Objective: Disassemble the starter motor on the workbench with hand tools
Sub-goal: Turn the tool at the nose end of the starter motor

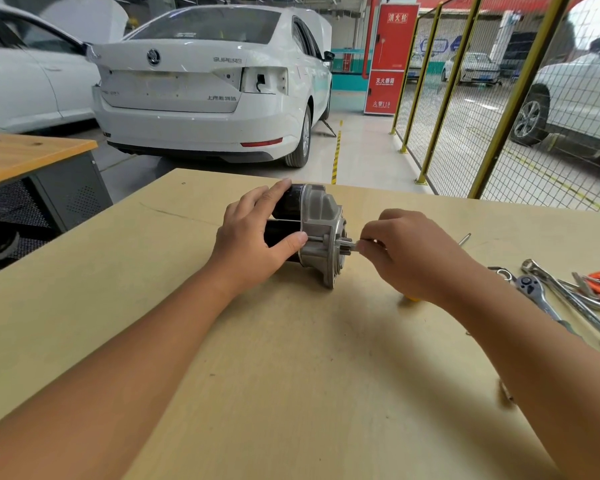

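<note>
Two bare forearms are seen, entering from the lower left and lower right of the frame. No sleeve is worn on either, as far as is shown. The left hand (253, 233) and right hand (409, 251) are ungloved, with short, unpainted nails.

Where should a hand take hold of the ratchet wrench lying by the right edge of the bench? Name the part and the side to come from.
Grip the ratchet wrench by its long straight handle, probably from above with fingers wrapped across it. It lies flat on the workbench, head pointing away from the person. Other wrenches crowd its right side, so the left side looks freer.
</note>
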